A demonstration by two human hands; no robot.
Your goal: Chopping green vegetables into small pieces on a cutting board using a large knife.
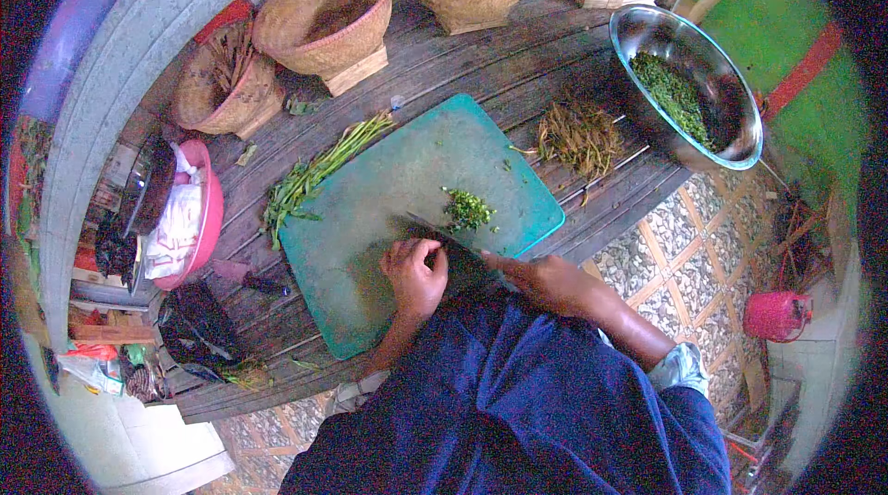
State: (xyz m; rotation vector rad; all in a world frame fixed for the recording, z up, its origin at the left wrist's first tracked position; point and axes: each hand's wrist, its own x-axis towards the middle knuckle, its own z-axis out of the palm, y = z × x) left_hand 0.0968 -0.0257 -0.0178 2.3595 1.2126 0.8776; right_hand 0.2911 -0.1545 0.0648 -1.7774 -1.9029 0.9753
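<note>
A green cutting board [374, 183] lies slantwise in front of me. My right hand [548, 281] grips a knife [451, 239], its dark blade angled across the near part of the board; the handle is mostly hidden. My left hand [416, 271] is curled over the board beside the blade, with thumb and forefinger forming a loop. Whether anything is inside its fingers cannot be made out. Just beyond the blade sits a small heap of chopped greens [468, 209]. A bunch of long leafy green stalks [333, 165] rests along the board's far left edge.
Root trimmings [579, 137] lie right of the board on the wooden slatted table [513, 72]. Farther right, a tilted steel bowl [735, 113] holds chopped greens. Woven baskets [326, 16] line the back. At left are a pink basin [208, 217] and a black plastic bag [198, 325].
</note>
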